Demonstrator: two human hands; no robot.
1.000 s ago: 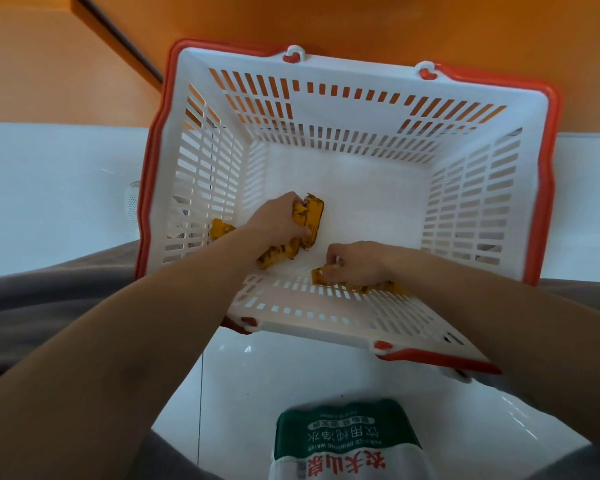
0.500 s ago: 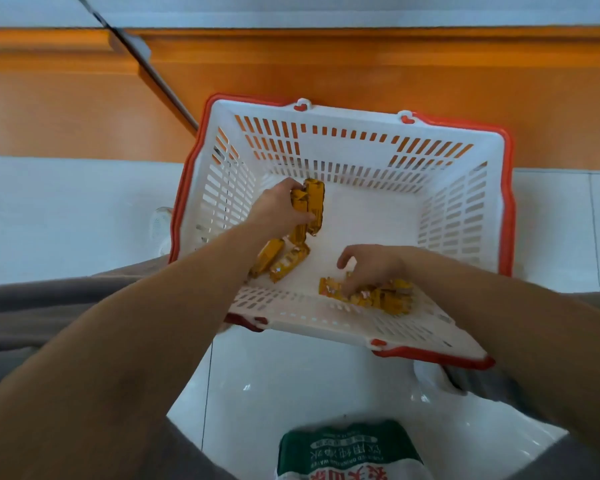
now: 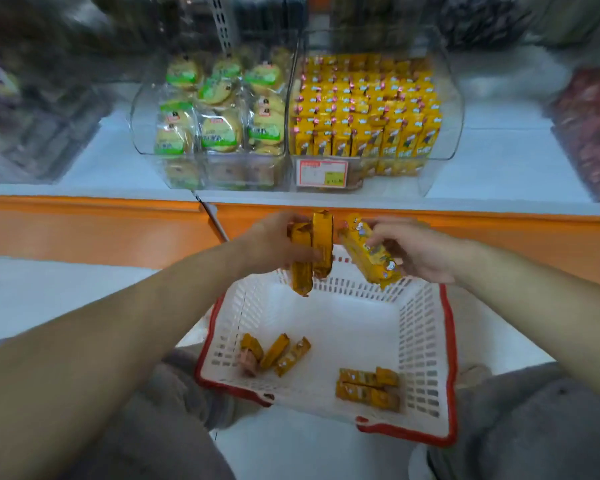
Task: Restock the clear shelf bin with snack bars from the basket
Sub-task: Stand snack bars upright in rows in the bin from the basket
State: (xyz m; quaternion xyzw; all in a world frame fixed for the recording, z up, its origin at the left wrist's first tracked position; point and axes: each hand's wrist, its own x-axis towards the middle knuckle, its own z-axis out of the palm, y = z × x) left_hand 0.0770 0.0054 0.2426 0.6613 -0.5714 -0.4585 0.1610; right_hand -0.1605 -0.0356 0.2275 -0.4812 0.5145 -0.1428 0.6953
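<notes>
My left grip (image 3: 271, 244) is curled round two yellow snack bars (image 3: 312, 251), held nearly upright. My right grip (image 3: 416, 251) pinches another bundle of bars (image 3: 368, 254), which is tilted with its top leaning left. Both are above the far wall of the white basket (image 3: 449, 358), where loose bars (image 3: 274, 353) lie on the floor. The clear shelf bin (image 3: 452, 109) sits ahead and higher, with its yellow-bar compartment on the right side. My right grip is nearer, almost straight below it. The stocked bars there stand on end, so I judge mine should go in upright.
</notes>
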